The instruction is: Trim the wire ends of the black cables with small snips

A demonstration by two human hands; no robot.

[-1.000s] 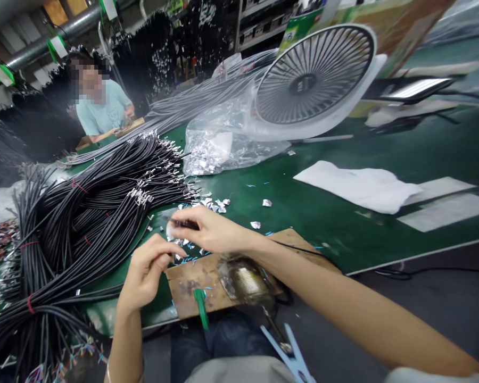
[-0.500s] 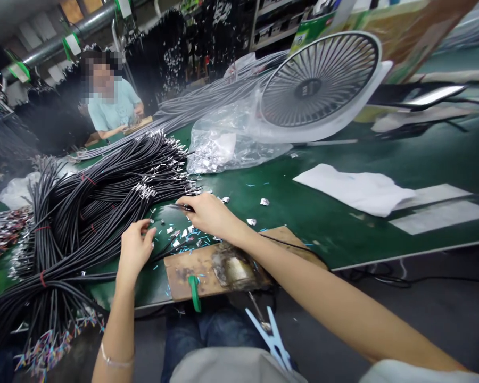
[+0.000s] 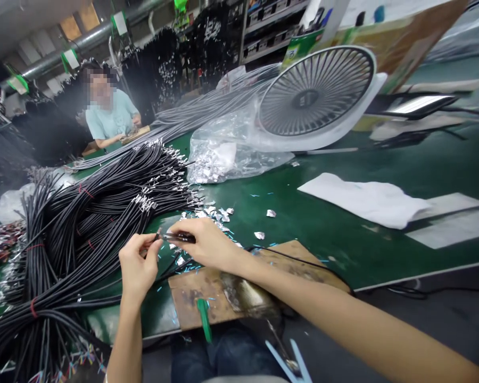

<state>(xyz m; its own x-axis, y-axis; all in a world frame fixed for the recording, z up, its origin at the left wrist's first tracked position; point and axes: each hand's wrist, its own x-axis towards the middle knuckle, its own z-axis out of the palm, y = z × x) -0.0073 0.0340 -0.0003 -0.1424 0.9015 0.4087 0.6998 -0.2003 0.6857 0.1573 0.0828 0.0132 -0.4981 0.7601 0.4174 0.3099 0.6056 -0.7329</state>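
My left hand is closed, with thumb and fingertips pinching the end of a black cable. My right hand grips a slim dark tool with a narrow metal tip, and its exact kind is hard to make out. The tool's tip points left and meets the cable end between the two hands. Left of the hands lies a big heap of black cables with silvery ends, tied in places with red bands. Foil scraps and small blue bits are scattered on the green table just beyond my right hand.
A wooden board with a green clamp sits at the table's front edge, under my right forearm. Behind are a clear plastic bag and a round fan. White cloth lies right. A co-worker sits across.
My hands have come together, the right one bringing the tool to the left one's fingertips. A cable end now shows in my left hand. The whole view has shifted slightly.
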